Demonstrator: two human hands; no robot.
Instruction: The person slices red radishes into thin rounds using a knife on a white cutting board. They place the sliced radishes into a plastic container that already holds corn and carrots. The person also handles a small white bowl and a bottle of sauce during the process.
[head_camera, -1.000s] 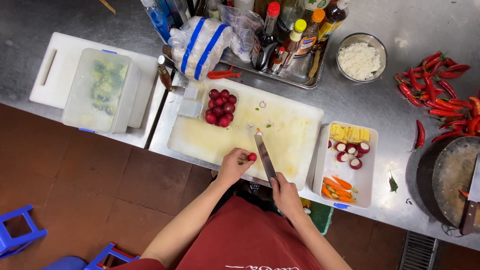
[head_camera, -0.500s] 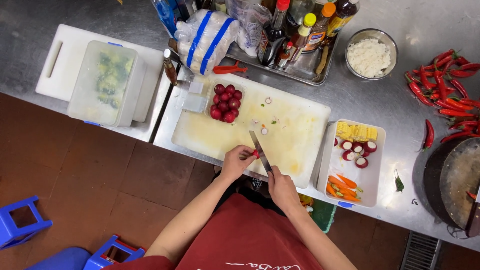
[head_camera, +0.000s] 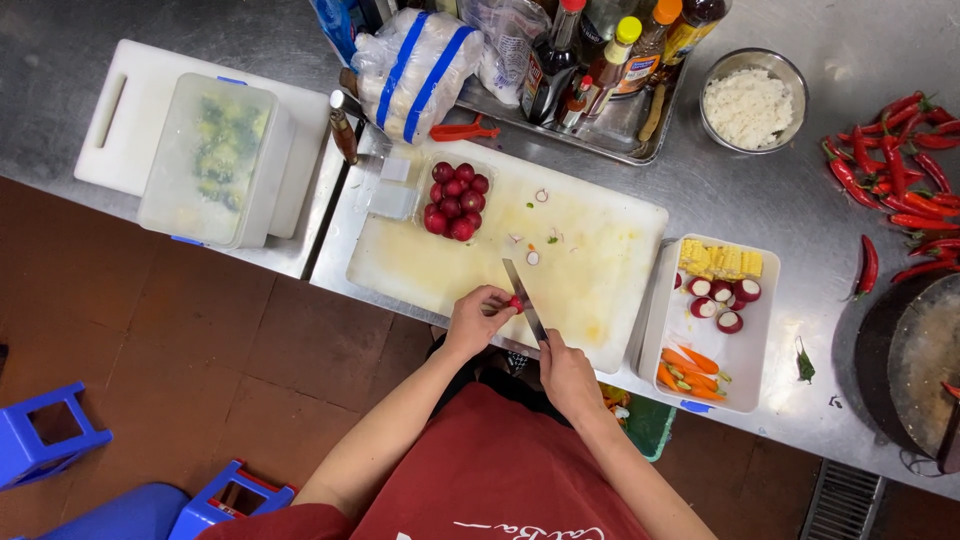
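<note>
The left hand pinches one small red round radish between its fingertips, closed narrow on it, pressing it onto the near edge of the big white plastic cutting board; the right hand is wrapped tight round the handle of a long steel kitchen knife, and the blade lies slanted w/ its middle against the radish, tip pointing away from the person; the radish is so at the front of the board, just before the person's red apron.

Farther on the board are some thin radish slices and small bits, scattered near the centre; at the far left corner of the board stands a small clear plastic tub w/ whole red radishes; right beside the board, touching its right edge, is a white rectangular tray holding yellow corn pieces at the far end, cut radishes w/ white inside in the middle and orange carrot sticks at the near end.

Behind the board: a metal tray w/ sauce bottles, a bag w/ blue stripes, a steel bowl of white rice; on the right of the steel counter lies a heap of red chili peppers; left of the board, well apart, a clear lidded box w/ green vegetable sits on a second white board.
</note>
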